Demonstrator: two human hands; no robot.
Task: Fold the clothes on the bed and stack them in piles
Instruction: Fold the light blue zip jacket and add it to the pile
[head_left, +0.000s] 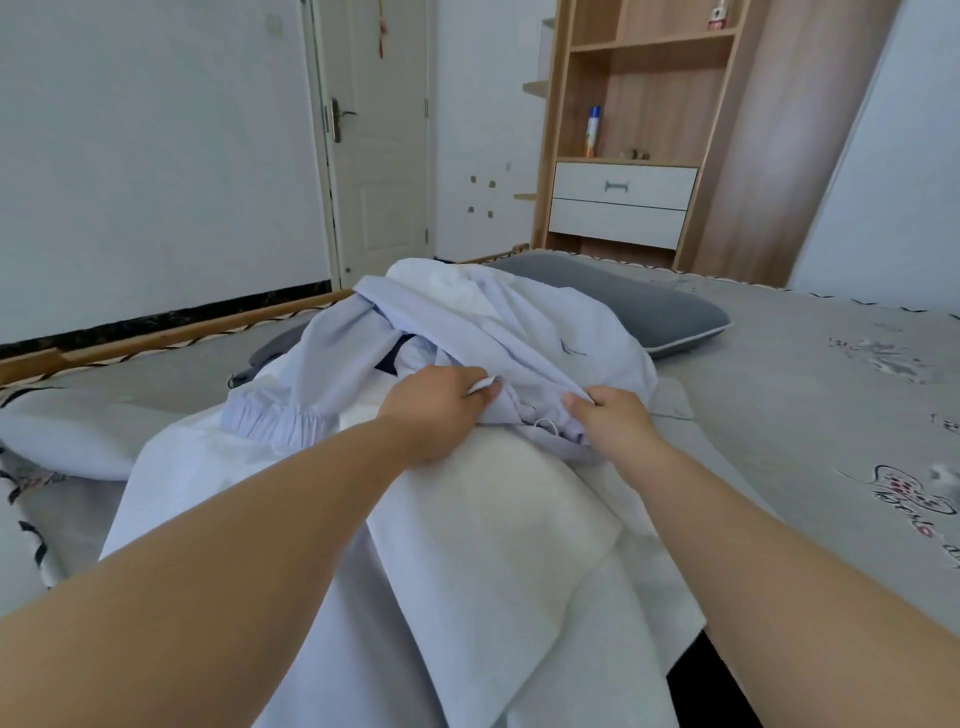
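A grey pillow (639, 306) lies just beyond the grip, to its right. Farther back on that side stands a wooden shelf unit (641, 130) with two white drawers (621, 205); a spray can (592, 131) stands on the shelf above them. A white door (379, 135) with a metal handle (340, 115) is shut, far behind and left.

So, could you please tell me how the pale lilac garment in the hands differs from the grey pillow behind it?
The lilac garment is crumpled and heaped; the grey pillow lies flat and smooth. The left hand and right hand grip the garment; nothing touches the pillow. The garment is pale, the pillow darker. Both are on the bed.
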